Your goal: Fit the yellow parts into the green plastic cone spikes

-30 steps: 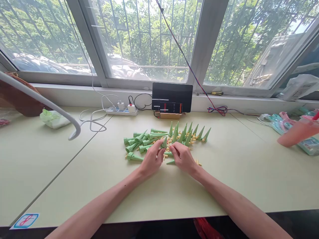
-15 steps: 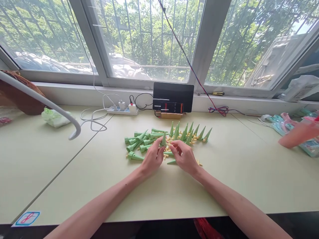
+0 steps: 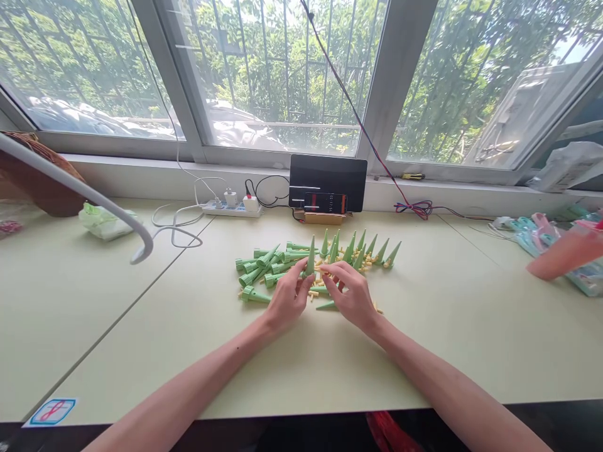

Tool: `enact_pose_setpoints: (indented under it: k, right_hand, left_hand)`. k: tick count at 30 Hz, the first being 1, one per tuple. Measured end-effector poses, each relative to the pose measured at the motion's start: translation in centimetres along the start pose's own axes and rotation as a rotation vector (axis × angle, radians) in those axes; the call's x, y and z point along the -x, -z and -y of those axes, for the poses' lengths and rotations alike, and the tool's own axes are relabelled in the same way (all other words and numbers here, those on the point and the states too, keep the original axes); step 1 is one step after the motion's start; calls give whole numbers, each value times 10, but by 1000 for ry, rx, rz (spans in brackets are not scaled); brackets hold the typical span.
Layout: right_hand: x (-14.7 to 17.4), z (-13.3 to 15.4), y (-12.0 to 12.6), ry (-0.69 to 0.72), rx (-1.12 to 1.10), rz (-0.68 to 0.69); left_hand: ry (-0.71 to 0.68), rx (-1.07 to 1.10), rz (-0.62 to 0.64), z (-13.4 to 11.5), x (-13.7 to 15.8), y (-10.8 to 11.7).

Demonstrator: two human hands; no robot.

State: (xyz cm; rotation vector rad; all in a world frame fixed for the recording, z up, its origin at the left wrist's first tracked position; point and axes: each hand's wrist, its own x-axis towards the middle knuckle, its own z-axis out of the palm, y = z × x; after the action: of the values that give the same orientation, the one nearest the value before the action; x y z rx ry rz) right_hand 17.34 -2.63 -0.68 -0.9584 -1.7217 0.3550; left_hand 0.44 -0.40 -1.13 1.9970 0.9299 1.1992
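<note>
My left hand (image 3: 291, 294) is closed around the lower part of a green plastic spike (image 3: 311, 256), which stands point up. My right hand (image 3: 349, 290) is closed in a pinch at the side of that spike, on a small yellow peg (image 3: 318, 268) that is mostly covered by the fingertips. Left of the hands lies a heap of green spikes (image 3: 254, 274) with ribbed collars. Behind the right hand, several more spikes (image 3: 370, 245) stand point up with yellow pegs at their bases. Loose yellow pegs (image 3: 313, 294) lie between my hands.
A phone (image 3: 325, 203) leans against a black tablet (image 3: 348, 179) at the window. A power strip (image 3: 233, 209) with chargers and a white cable lies to its left. A white curved arm (image 3: 136, 235) hangs over the table's left side. A pink container (image 3: 565, 251) lies at right.
The held spike has turned more upright, so that more of its length shows. My right fingers have shifted slightly at its side; both hands otherwise stay in place.
</note>
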Motion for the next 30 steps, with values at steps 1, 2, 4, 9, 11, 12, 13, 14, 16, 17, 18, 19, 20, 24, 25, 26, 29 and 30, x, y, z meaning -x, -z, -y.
enact_pose_setpoints:
  k: [1, 2, 4, 9, 11, 12, 13, 14, 16, 17, 18, 19, 20, 24, 25, 26, 29, 30]
  right_hand:
    - [0, -1, 0, -3, 0, -2]
    - [0, -1, 0, -8, -2, -3]
    - [0, -3, 0, -20, -9, -2]
    - [0, -5, 0, -28, -47, 12]
    - [1, -6, 0, -29, -60, 12]
    - [1, -6, 0, -31, -64, 12]
    - [1, -7, 0, -34, -66, 12]
    - [1, -7, 0, -36, -68, 12]
    - [1, -8, 0, -40, -69, 13]
    - [1, -8, -1, -42, -69, 14]
    - [1, -8, -1, -43, -71, 13]
    - [2, -8, -1, -44, -73, 13]
    - [2, -8, -1, -45, -76, 13]
    - [2, -8, -1, -46, -85, 13]
    - [2, -9, -1, -46, -88, 13]
    - [2, -9, -1, -45, -90, 12]
    - [2, -10, -2, -50, -93, 15]
    - [2, -10, -2, -51, -93, 15]
  left_hand:
    - [-3, 3, -1, 0, 0, 0]
    - [-6, 4, -1, 1, 0, 0]
    - [-8, 5, -5, 1, 0, 0]
    - [2, 7, -11, 2, -1, 0]
    - [6, 4, -9, 2, -1, 1]
    - [6, 2, -6, 3, -1, 1]
    - [5, 2, -2, 3, 0, 1]
    - [4, 4, 0, 3, 0, 1]
    - [2, 11, 3, 4, 0, 1]
    - [-1, 15, 2, 4, 0, 1]
    - [-3, 18, 0, 5, 0, 1]
    - [-4, 19, -2, 5, 0, 1]
    - [-4, 19, -4, 5, 0, 1]
    - [5, 20, -3, 6, 0, 1]
    - [6, 22, -3, 6, 0, 1]
    - [6, 23, -2, 6, 0, 1]
    - [8, 24, -2, 6, 0, 1]
    - [7, 25, -1, 6, 0, 1]
